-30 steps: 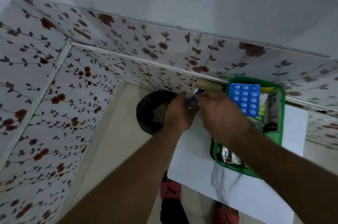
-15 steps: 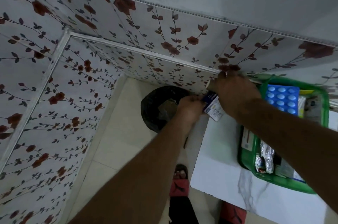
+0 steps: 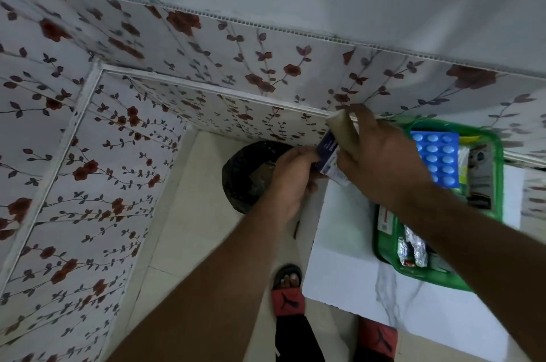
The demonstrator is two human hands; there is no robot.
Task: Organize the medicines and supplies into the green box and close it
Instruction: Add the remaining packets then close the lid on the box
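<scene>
A green box (image 3: 499, 154) lies open on a white marble-patterned table (image 3: 354, 281) at the right. Inside it I see a blue blister pack (image 3: 440, 154), silver foil strips (image 3: 413, 249) and other packets. My left hand (image 3: 292, 181) grips a small blue-and-white medicine carton (image 3: 326, 154) at the table's far left corner. My right hand (image 3: 381, 160) is closed on a beige roll (image 3: 344, 131) just above the carton, against the wall.
A black bin (image 3: 248, 178) stands on the tiled floor left of the table, under my left hand. Floral wall panels (image 3: 118, 154) close in the back and left. My feet in red sandals (image 3: 288, 296) are below the table's near edge.
My right hand has lifted the beige roll from the wall edge. The carton stays held in my left hand. The view has shifted slightly.
</scene>
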